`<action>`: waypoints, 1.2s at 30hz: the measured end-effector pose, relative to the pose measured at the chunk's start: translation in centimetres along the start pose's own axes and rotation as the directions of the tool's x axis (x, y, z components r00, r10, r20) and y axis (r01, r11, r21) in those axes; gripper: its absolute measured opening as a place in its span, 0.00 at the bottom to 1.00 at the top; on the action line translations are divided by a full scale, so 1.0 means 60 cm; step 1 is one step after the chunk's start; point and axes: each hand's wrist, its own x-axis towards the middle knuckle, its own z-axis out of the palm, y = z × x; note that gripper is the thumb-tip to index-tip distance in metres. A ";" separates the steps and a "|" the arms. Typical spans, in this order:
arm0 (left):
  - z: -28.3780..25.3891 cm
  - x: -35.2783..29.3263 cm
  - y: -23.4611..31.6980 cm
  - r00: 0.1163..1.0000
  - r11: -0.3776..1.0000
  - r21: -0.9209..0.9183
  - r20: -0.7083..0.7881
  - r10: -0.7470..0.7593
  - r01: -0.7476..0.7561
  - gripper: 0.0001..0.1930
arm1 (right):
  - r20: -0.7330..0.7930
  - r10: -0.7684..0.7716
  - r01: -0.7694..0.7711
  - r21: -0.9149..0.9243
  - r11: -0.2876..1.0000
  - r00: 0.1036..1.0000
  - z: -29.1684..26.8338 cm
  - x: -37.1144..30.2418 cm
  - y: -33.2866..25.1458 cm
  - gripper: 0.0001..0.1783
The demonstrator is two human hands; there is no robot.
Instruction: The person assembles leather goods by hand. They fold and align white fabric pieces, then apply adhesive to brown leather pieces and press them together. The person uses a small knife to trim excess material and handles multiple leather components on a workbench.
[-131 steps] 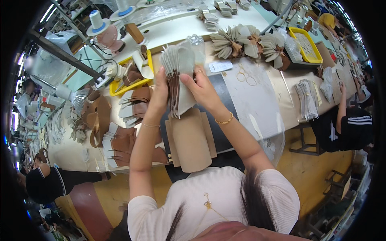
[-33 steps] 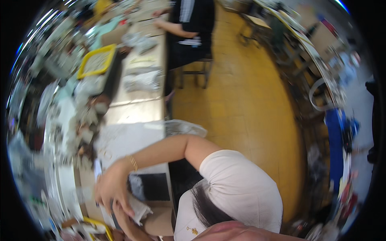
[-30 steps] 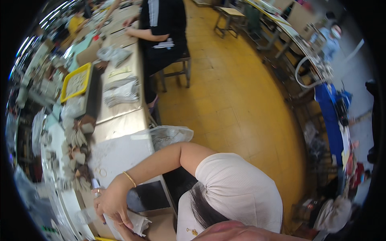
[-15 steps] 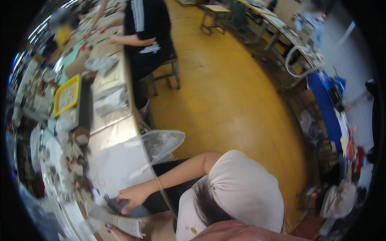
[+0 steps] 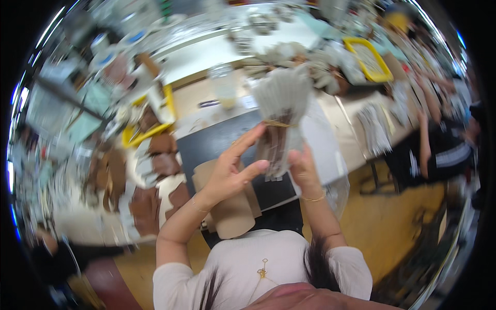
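A thick bundle of whitish and brown strips, tied round the middle with a thin band, stands upright between my hands. My right hand grips its lower right side, thumb in front and the other fingers hidden behind. At its left side my left hand has thumb and index finger spread, the index fingertip at the band. Below the hands lie a black board and a curved tan sheet close to my body. Motion blurs the bundle's edges.
Brown and pale cut pieces lie to the left beside a yellow tray. A clear plastic cup stands beyond the board. Further right are piled pale bundles, another yellow tray and a seated person.
My view has swung round from the aisle to face the table. Both hands are now together at the tied bundle over the board; before, one hand was apart from the other.
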 end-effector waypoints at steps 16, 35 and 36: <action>-0.043 -0.062 -0.061 0.870 0.525 0.748 -0.492 0.028 0.406 0.13 | 0.178 0.446 -0.372 -0.336 0.865 0.877 0.046 0.637 0.104 0.22; -0.095 -0.005 -0.078 0.858 0.501 0.738 -0.513 -0.019 0.453 0.13 | 0.238 0.651 -0.490 -0.490 0.721 0.721 0.123 0.731 0.369 0.35; -0.095 -0.004 -0.078 0.854 0.514 0.727 -0.519 -0.023 0.456 0.13 | 0.296 0.636 -0.446 -0.508 0.737 0.713 0.133 0.735 0.370 0.35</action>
